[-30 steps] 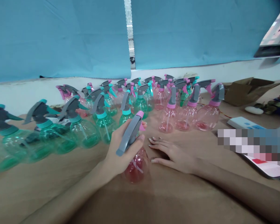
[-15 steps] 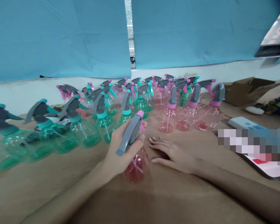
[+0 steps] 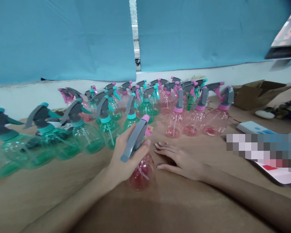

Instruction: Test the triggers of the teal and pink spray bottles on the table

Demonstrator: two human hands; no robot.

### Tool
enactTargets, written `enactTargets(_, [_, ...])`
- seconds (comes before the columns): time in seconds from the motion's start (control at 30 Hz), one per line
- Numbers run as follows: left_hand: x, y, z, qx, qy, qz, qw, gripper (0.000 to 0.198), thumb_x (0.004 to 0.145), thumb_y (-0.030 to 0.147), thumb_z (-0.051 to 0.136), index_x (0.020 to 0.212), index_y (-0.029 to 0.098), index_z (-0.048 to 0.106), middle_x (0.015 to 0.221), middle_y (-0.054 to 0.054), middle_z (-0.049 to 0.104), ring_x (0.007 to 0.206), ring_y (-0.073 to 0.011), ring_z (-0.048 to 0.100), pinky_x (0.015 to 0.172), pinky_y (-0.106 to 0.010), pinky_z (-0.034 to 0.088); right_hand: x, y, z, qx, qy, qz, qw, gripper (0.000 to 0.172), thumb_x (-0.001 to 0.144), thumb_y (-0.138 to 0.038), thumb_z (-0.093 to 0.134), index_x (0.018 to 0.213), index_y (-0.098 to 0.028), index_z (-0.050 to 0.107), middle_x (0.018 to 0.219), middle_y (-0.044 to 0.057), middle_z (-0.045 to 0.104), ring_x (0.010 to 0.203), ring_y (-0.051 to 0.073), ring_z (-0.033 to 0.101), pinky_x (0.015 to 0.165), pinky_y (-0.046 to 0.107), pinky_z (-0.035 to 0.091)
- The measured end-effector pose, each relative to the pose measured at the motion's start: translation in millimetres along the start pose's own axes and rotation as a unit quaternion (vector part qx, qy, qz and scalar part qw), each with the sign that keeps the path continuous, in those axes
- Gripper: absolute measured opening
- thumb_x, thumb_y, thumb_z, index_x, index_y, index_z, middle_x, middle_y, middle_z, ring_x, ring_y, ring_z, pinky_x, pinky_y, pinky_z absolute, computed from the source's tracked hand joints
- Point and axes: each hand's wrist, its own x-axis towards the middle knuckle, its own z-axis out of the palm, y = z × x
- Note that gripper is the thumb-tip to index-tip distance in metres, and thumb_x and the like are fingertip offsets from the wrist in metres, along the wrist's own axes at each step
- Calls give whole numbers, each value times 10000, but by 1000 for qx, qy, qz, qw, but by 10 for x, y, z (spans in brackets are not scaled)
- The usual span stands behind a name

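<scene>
My left hand (image 3: pixel 123 158) is wrapped round the neck of a pink spray bottle (image 3: pixel 141 178) with a grey and pink trigger head. The bottle is upright in front of me, and its collar is hidden by my fingers. Just right of it, my right hand (image 3: pixel 178 160) lies palm down on the brown table (image 3: pixel 174 207), fingers stretched out and holding nothing. Beyond my left hand stands a row of green spray bottles (image 3: pixel 88 139) with teal collars. Past my right hand are several pink spray bottles (image 3: pixel 174 126) with grey heads.
More pink and green spray bottles (image 3: pixel 167 100) crowd the back, near a white wall strip (image 3: pixel 26 95) under blue sheeting (image 3: pixel 63 38). At right are an open cardboard box (image 3: pixel 251 97), a white oval object (image 3: pixel 264 114), a white-and-blue item (image 3: pixel 255 127) and a partly blurred-out flat device (image 3: pixel 281 174).
</scene>
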Motion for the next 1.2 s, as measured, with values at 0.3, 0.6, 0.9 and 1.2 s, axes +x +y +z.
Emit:
enactTargets(0.3, [-12, -13, -16, 9, -7, -1, 1000, 121, 790, 278, 552, 902, 238, 577, 576, 37, 476, 477, -125, 431, 455, -261, 380, 1, 0, 5, -2, 1, 0, 1000, 582, 877, -534, 454, 1327, -164, 450, 1404, 94, 421, 1322, 232, 335, 1083, 445, 299])
enactTargets(0.6, [20, 98, -88, 15, -57, 21, 998, 68, 786, 258, 531, 726, 227, 520, 671, 7, 533, 598, -159, 507, 597, -318, 450, -2, 2, -4, 6, 0, -4, 1000, 573, 877, -526, 460, 1351, -208, 419, 1414, 81, 410, 1322, 237, 334, 1079, 453, 301])
enactTargets(0.9, [-7, -3, -27, 5, -38, 5, 999, 154, 807, 292, 558, 954, 247, 563, 720, 7, 559, 612, -158, 521, 592, -303, 451, 0, -9, -9, 3, 0, 0, 1000, 583, 875, -535, 456, 1341, -185, 434, 1403, 90, 424, 1322, 234, 335, 1084, 444, 298])
enactTargets(1.2, [-40, 39, 13, -4, -28, -11, 1000, 212, 829, 292, 540, 1033, 236, 534, 745, 9, 570, 598, -141, 526, 563, -270, 446, -4, 13, 6, 0, 4, -8, 1000, 561, 880, -523, 457, 1335, -196, 441, 1399, 86, 431, 1317, 238, 343, 1077, 457, 306])
